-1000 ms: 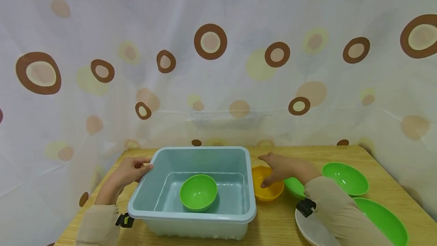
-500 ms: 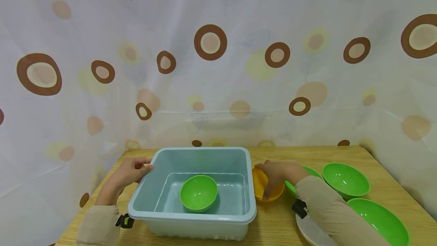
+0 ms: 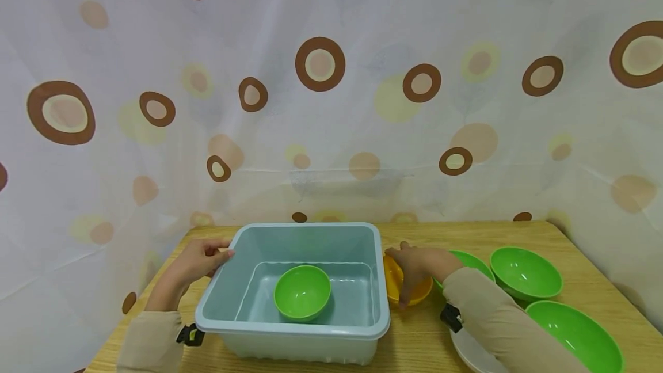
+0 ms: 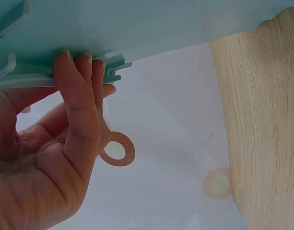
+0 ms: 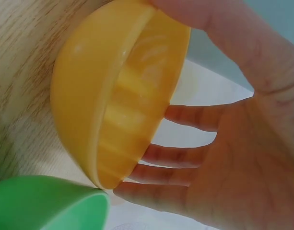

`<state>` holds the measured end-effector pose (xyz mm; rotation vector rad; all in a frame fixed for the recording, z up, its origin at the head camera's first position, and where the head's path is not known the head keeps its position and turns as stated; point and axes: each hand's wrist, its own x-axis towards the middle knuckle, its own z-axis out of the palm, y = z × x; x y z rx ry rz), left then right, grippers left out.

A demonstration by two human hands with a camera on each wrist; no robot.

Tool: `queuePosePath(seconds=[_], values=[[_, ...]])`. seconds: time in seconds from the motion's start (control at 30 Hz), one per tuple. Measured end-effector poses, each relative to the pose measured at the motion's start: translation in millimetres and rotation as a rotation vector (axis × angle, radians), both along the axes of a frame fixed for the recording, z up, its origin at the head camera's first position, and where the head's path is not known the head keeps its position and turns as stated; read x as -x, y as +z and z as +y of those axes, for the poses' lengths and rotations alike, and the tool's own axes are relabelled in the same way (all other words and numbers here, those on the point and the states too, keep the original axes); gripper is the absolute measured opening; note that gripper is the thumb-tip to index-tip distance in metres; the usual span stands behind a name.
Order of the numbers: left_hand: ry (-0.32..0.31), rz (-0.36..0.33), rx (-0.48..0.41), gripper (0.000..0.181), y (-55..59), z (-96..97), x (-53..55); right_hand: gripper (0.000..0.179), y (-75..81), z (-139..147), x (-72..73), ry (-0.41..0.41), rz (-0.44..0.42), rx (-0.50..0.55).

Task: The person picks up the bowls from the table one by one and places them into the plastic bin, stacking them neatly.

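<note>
A pale blue plastic basin [image 3: 300, 330] stands on the table with a green bowl [image 3: 303, 293] inside it. My left hand [image 3: 194, 263] grips the basin's left rim; in the left wrist view its fingers [image 4: 79, 105] curl up under that rim. Just right of the basin sits an orange bowl [image 3: 422, 289]. My right hand [image 3: 418, 266] spans it from above. The right wrist view has the thumb [image 5: 223, 28] at one side of the orange bowl's rim and the fingertips at the other, with the bowl's inside visible between them.
A green bowl [image 3: 468, 261] lies partly behind the right wrist, close to the orange one. Farther right are another green bowl [image 3: 525, 272] and a larger green dish [image 3: 580, 335]. A white plate [image 3: 473, 353] is partly under the right sleeve. A patterned curtain [image 3: 331, 131] hangs behind the table.
My right hand has come down onto the orange bowl, and its thumb and fingers have settled at the rim. The left hand keeps its place on the basin.
</note>
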<state>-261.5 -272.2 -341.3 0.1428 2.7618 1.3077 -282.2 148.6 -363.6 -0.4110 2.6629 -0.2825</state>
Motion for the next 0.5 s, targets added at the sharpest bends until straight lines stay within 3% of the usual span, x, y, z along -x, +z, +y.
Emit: queuePosePath(seconds=[0.5], values=[[0.002, -0.009, -0.012, 0.041, 0.4, 0.9, -0.8, 0.105, 6.3, 1.7, 2.8, -0.008, 0.004, 0.005]])
